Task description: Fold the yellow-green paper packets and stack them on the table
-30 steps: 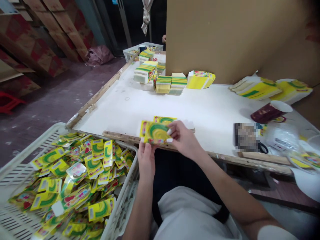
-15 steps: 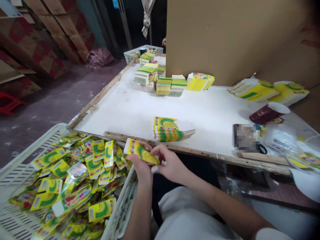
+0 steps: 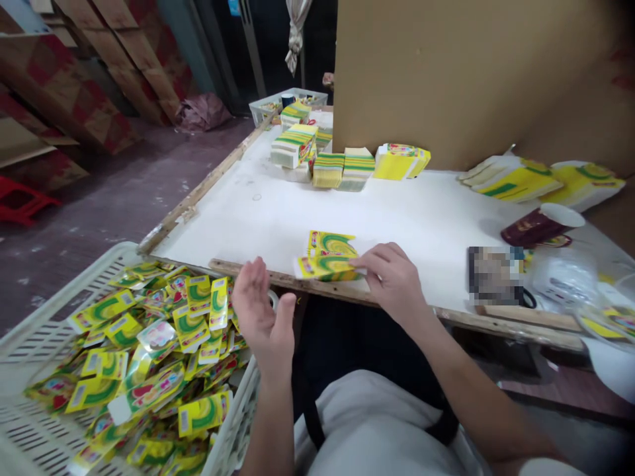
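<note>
My right hand (image 3: 394, 284) pinches the right end of a small yellow-and-green flattened carton (image 3: 325, 267). It holds the carton just over a fanned stack of similar cartons (image 3: 332, 243) at the table's near edge. My left hand (image 3: 262, 317) is empty, its fingers stretched up and thumb apart, beside the rim of a white plastic crate (image 3: 124, 254). Many small yellow cartons (image 3: 149, 390) lie heaped in that crate.
A wooden strip (image 3: 238, 268) edges the white table (image 3: 228, 218). Bundled cartons (image 3: 327, 170) stand against a tall cardboard panel (image 3: 426, 86). On the right lie a maroon paper cup (image 3: 533, 226) and a clear plastic container (image 3: 560, 274). A red stool (image 3: 24, 201) stands on the floor.
Both hands held a carton together near the crate; now they are apart. My left hand has let go and opened. My right hand has moved to the stack and grips a flattened carton.
</note>
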### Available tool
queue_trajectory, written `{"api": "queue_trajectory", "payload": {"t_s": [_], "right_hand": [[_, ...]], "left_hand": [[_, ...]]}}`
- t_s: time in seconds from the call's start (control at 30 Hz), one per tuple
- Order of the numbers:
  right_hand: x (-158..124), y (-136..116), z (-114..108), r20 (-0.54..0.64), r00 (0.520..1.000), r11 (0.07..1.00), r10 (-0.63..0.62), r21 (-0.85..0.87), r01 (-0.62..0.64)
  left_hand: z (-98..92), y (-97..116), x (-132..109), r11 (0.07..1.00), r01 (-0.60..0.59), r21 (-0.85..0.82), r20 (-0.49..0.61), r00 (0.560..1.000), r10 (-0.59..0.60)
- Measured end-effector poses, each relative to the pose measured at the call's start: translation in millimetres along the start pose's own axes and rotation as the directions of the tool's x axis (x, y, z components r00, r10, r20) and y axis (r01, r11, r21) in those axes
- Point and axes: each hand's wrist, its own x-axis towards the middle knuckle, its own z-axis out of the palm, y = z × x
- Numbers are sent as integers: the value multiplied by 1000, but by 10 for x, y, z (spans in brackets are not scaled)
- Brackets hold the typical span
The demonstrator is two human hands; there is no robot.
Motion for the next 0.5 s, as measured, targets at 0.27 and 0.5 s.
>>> {"api": "queue_trajectory", "payload": {"t_s": [0.27,0.5], "right_hand": [[-69,-116,-2,172,955,969,-243,10,245],[-121,-116,109,244,949,659,199,684,-314]], "left_hand": [[20,-19,-35,868,94,487,556,734,-391],[116,10,-76,851,129,509,453,800,-393]]}}
